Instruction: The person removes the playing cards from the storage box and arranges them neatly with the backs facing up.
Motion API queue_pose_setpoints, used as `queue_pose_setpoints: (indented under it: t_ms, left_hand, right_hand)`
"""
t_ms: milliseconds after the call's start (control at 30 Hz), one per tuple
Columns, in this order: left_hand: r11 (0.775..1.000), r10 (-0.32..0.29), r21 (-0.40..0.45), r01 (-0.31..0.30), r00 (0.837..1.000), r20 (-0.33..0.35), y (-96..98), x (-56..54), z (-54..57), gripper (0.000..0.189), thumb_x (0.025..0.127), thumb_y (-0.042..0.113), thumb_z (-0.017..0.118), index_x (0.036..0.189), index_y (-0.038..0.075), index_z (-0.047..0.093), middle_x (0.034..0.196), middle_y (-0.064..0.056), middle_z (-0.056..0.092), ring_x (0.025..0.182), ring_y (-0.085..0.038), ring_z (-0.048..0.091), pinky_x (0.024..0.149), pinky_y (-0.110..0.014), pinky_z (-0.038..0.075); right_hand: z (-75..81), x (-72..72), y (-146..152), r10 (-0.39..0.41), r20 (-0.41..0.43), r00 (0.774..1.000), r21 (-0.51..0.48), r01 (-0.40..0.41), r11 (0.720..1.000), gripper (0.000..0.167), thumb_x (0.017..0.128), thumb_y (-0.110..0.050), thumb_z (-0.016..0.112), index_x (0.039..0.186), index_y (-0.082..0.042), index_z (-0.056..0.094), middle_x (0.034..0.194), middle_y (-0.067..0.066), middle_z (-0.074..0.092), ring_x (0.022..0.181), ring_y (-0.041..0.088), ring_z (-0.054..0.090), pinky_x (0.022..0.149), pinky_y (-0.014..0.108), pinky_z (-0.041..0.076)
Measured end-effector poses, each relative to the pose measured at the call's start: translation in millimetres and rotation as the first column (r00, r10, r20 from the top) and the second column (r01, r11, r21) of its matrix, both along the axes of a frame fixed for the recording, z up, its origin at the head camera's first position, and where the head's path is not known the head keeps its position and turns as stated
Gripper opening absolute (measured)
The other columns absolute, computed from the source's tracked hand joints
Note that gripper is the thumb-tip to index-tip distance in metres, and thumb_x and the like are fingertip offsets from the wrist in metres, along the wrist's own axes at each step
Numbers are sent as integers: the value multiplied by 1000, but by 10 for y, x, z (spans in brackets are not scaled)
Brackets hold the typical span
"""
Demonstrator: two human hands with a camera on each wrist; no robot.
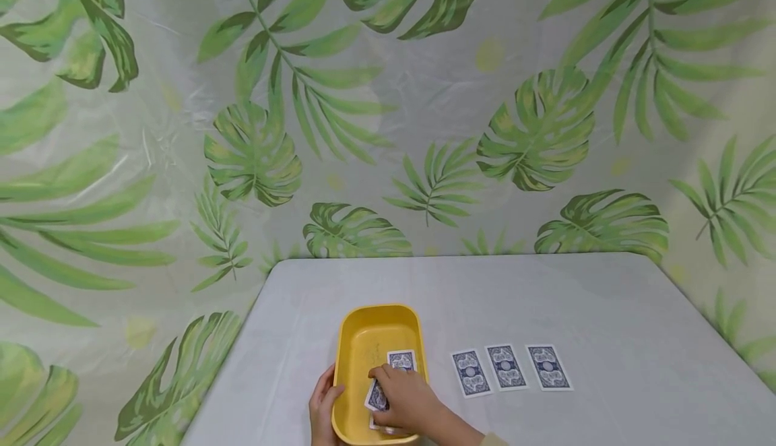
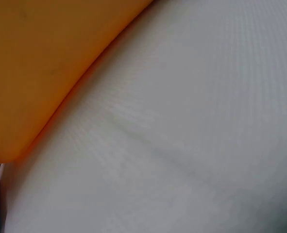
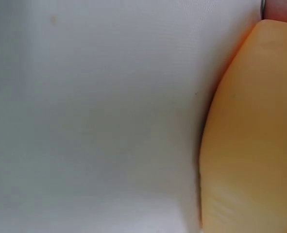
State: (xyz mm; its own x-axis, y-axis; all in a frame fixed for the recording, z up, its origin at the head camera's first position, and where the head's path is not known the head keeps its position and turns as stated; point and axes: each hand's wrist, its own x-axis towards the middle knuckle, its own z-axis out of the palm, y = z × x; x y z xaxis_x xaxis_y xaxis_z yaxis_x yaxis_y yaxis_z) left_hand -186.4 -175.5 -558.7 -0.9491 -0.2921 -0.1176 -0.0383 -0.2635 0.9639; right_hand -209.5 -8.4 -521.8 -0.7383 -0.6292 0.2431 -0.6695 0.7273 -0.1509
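A yellow plastic tray stands near the front of the table. At its left rim my left hand grips the side, thumb over the edge and fingers outside. My right hand is inside the tray and pinches a blue-backed playing card, which is tilted. Another playing card lies face down beyond that hand, partly covered by it. White card edges also show under the hand, mostly hidden. In the left wrist view the tray's outer wall fills the upper left; the right wrist view has its wall at the right.
To the right of the tray, three playing cards lie face down in a row: a left one, a middle one and a right one. A white cloth covers the table. Behind it hangs a leaf-patterned curtain.
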Motion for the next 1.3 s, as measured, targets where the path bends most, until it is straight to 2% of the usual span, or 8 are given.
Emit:
queue_pose_setpoints:
  t_ms: [233, 333, 467, 600, 733, 900, 1133, 1300]
  left_hand:
    - [1000, 22, -15, -22, 1000, 15, -25, 7, -6, 49, 89, 7, 45, 135, -3, 36, 138, -17, 42, 101, -1, 54, 86, -18, 46]
    - [1000, 27, -10, -26, 999, 34, -43, 16, -11, 49, 89, 8, 46, 135, -3, 37, 138, -16, 43, 101, -2, 54, 85, -19, 46]
    - [1000, 25, 9, -26, 999, 36, -39, 8, -11, 48, 89, 7, 45, 135, -3, 37, 138, -16, 43, 103, -3, 54, 86, -19, 46]
    - [1000, 28, 0, -28, 999, 40, -31, 10, -12, 48, 88, 6, 45, 135, -3, 37, 139, -18, 41, 103, -2, 53, 86, -18, 45]
    - [1000, 28, 11, -28, 999, 31, -30, 12, -7, 48, 88, 6, 44, 135, -3, 37, 139, -17, 42, 105, -4, 53, 86, -18, 45]
    - [999, 25, 39, -26, 1000, 17, -22, 10, 2, 49, 88, 5, 45, 135, -3, 37, 137, -16, 44, 105, -6, 54, 87, -19, 46]
    - [998, 27, 47, -28, 1000, 5, -3, -5, 7, 49, 88, 4, 44, 135, -4, 36, 140, -18, 40, 107, -4, 53, 89, -18, 44]
    - [998, 25, 56, -26, 1000, 3, 9, -5, -2, 49, 88, 5, 45, 136, -4, 35, 141, -18, 38, 107, -2, 52, 90, -17, 44]
  right_hand:
    - [38, 16, 81, -103, 93, 990, -356, 129, 926, 63, 72, -40, 69, 125, -12, 49, 111, 3, 62, 86, 10, 58, 73, 26, 51]
    - [62, 20, 178, -142, 71, 987, -505, 158, 849, 66, 72, -35, 72, 128, -11, 46, 114, 5, 61, 91, 13, 60, 77, 28, 52]
    - [150, -25, 397, -223, 8, 975, -698, 165, 697, 71, 66, -22, 78, 128, -8, 45, 117, 8, 59, 96, 18, 59, 81, 29, 51]
    - [188, -114, 725, -329, -64, 942, -789, 154, 595, 70, 63, -9, 79, 125, -3, 47, 123, 12, 52, 100, 12, 53, 83, 14, 47]
    - [130, -222, 1133, -432, -121, 894, -805, 166, 569, 68, 61, -3, 78, 122, 3, 50, 125, 17, 48, 106, 5, 46, 90, 1, 33]
    - [19, -299, 1666, -553, -13, 833, -776, 340, 531, 67, 65, -7, 76, 126, 0, 48, 127, 17, 48, 114, 18, 44, 93, -5, 19]
    - [-83, -386, 2307, -678, 119, 726, -634, 581, 511, 66, 77, -18, 69, 134, -2, 40, 133, 21, 41, 116, 37, 44, 87, 50, 41]
    - [-187, -463, 2637, -721, 199, 664, -505, 700, 505, 67, 83, -27, 62, 137, 1, 34, 136, 24, 37, 123, 42, 36, 97, 56, 34]
